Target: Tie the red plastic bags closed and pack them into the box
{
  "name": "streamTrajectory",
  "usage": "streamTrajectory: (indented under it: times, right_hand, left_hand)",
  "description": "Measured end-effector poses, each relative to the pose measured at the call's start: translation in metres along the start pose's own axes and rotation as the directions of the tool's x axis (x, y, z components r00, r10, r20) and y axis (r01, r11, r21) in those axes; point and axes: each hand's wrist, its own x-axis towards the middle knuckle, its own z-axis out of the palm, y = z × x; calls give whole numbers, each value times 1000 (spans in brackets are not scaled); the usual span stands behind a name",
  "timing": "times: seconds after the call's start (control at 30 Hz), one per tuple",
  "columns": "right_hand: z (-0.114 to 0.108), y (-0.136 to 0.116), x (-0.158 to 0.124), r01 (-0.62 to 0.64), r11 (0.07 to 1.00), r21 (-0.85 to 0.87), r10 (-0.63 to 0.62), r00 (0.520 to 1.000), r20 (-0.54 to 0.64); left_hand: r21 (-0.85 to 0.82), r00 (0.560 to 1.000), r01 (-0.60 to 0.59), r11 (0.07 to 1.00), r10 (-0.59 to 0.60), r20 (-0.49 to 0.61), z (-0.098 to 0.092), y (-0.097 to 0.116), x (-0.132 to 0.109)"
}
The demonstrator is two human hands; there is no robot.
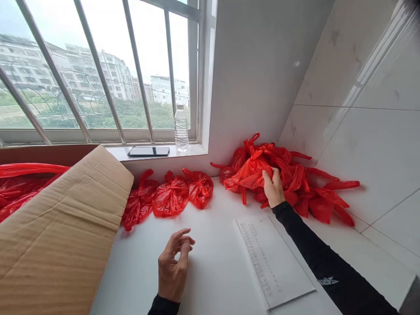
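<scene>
My right hand [273,188] reaches to the back right corner and grips a red plastic bag [251,173] at the front of a heap of red bags [305,179] piled against the tiled wall. My left hand [173,267] hovers over the white counter [213,262] near the front, fingers loosely curled and apart, holding nothing. Three knotted, filled red bags [170,197] lie in a row against the wall below the window sill, to the left of the heap.
A printed white sheet [272,258] lies on the counter by my right forearm. A large cardboard flap [62,232] covers the left, with more red plastic [19,183] behind it. On the sill stand a water bottle [181,129] and a dark phone [148,151].
</scene>
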Motion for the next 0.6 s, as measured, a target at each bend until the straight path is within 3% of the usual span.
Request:
streamTrajectory:
  times: [0.1,0.17,0.23,0.3,0.37,0.43,0.6]
  right_hand:
    - [-4,-19,-52,-44,986,163,28,995,100]
    - [0,-28,-94,-97,963,253,40,974,221]
    - [7,-32,-135,-204,909,363,47,917,397]
    - [13,-31,-167,-370,803,467,44,818,574]
    - [13,-26,-187,-491,700,519,24,743,669]
    - [8,-23,-193,-502,671,546,4,739,674]
    - [-5,-20,-188,-373,757,536,-88,755,650]
  left_hand:
    - [-227,965,240,944,-208,158,8,12,-18]
    - [-392,885,445,805,-330,328,13,19,-26]
    - [-480,820,563,673,-384,424,17,24,-32]
    - [-494,821,567,659,-404,404,19,26,-38]
    - [-458,858,510,728,-395,328,17,24,-42]
    - [-394,890,448,803,-359,281,14,21,-45]
    - [-176,935,314,933,-271,230,10,19,-44]
